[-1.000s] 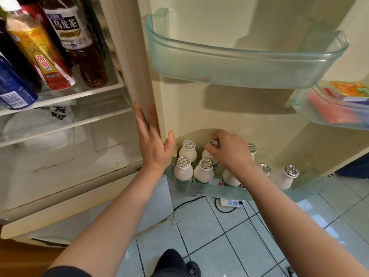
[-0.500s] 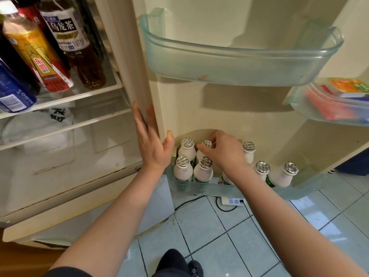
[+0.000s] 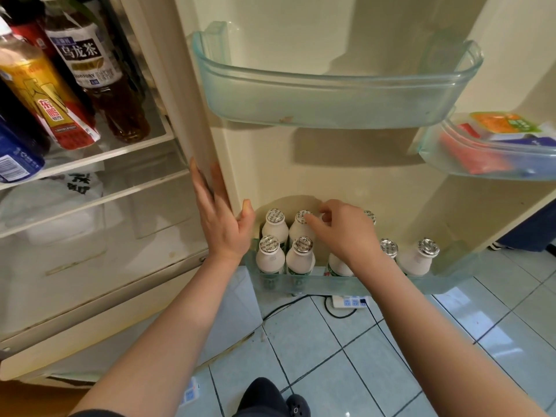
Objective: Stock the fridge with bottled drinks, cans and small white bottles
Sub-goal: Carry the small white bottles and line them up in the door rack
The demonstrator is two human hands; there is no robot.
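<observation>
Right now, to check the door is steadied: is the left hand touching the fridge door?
Touching. Head view shows the left hand flat on the fridge door edge, thumb against its inner face.

We wear dark clothes, arms bare.
Our forearms run uncovered to the left hand (image 3: 222, 227) and right hand (image 3: 346, 233). A dark sleeve (image 3: 96, 413) edges the left arm, and below are a dark trouser leg (image 3: 261, 395) and a dark shoe (image 3: 298, 409) with a round rivet.

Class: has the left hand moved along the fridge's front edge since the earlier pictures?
No. The left hand still rests flat at the same spot on the fridge's front edge, just left of the small white bottles.
</observation>
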